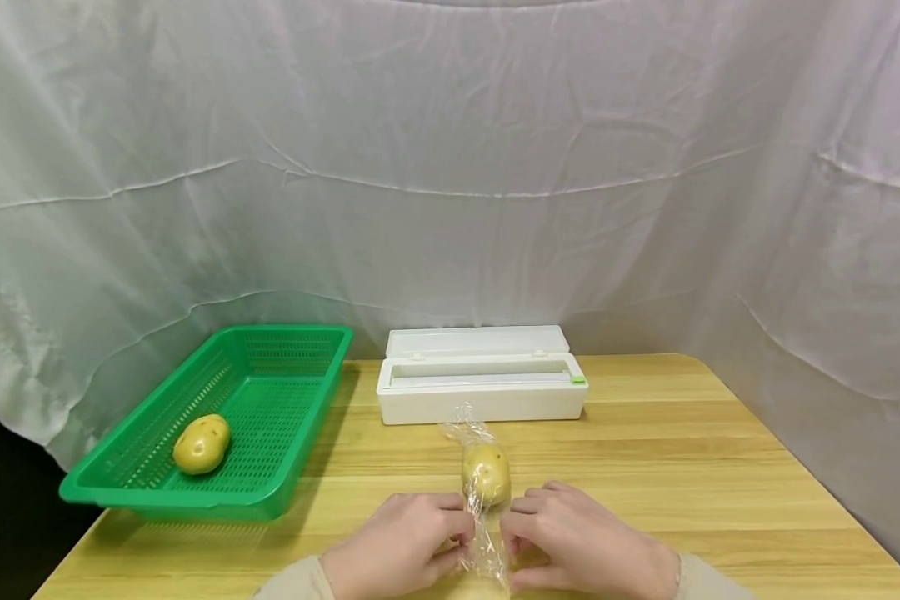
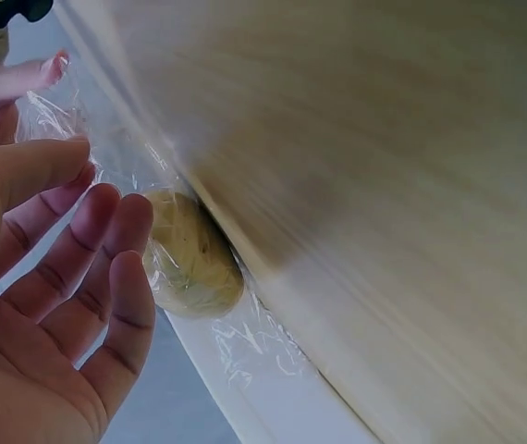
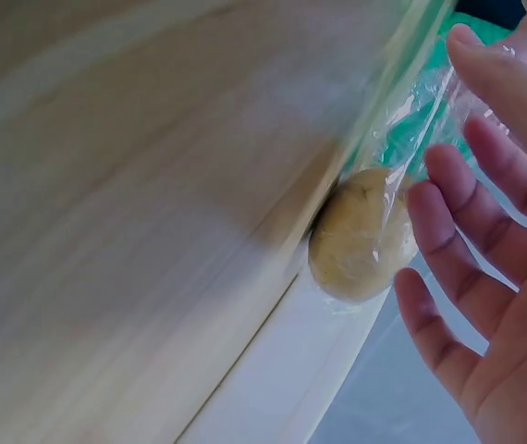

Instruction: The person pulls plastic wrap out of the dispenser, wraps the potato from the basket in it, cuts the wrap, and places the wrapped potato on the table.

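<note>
In the head view a potato [image 1: 486, 473] in clear plastic wrap [image 1: 486, 542] lies on the table just beyond both hands. Loose film extends from its far end and from the end nearest me. My left hand [image 1: 412, 537] pinches the near film's left edge between thumb and index finger; its other fingers curve loosely, as the left wrist view shows. On the opposite side of the film, my right hand [image 1: 577, 542] has its fingertips at the edge. A gap shows between its thumb and index finger in the right wrist view, where the potato [image 3: 361, 236] sits beyond the fingers.
A white cling film dispenser box [image 1: 483, 404] with its lid raised stands behind the wrapped potato. At the left, a green plastic basket [image 1: 270, 504] holds one bare potato [image 1: 201, 444]. Pale cloth curtains [image 1: 450, 167] hang behind the wooden table [image 1: 690, 467].
</note>
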The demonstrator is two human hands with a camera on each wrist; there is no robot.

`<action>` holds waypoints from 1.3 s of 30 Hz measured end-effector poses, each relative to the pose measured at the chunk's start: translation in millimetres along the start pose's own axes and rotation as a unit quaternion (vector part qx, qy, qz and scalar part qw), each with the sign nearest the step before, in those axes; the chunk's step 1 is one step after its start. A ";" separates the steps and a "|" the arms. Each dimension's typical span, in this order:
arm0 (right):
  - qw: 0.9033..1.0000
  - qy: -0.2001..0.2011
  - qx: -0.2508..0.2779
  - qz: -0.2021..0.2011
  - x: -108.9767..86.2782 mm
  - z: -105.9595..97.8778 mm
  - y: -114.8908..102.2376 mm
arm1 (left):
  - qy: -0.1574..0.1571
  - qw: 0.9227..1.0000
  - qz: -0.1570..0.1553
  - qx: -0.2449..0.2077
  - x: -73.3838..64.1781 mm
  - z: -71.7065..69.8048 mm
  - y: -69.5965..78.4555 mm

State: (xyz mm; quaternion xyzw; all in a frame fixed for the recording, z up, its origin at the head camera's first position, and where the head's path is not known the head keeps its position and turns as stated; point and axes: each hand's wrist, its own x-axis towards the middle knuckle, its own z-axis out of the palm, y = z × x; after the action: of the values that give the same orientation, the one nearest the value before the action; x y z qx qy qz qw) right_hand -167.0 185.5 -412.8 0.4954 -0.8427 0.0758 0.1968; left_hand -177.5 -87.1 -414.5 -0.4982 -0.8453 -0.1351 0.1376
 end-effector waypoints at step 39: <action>0.980 0.054 0.122 0.147 17.9 2.6 16.7 | 0.019 0.968 -0.164 -0.187 23.3 -9.3 -22.8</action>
State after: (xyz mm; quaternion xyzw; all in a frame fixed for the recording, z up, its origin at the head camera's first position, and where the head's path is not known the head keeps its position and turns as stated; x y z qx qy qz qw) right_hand -189.8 178.5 -406.8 0.3819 -0.8787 0.2327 0.1672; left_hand -207.5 -82.3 -399.4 -0.3673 -0.8724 -0.3208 0.0337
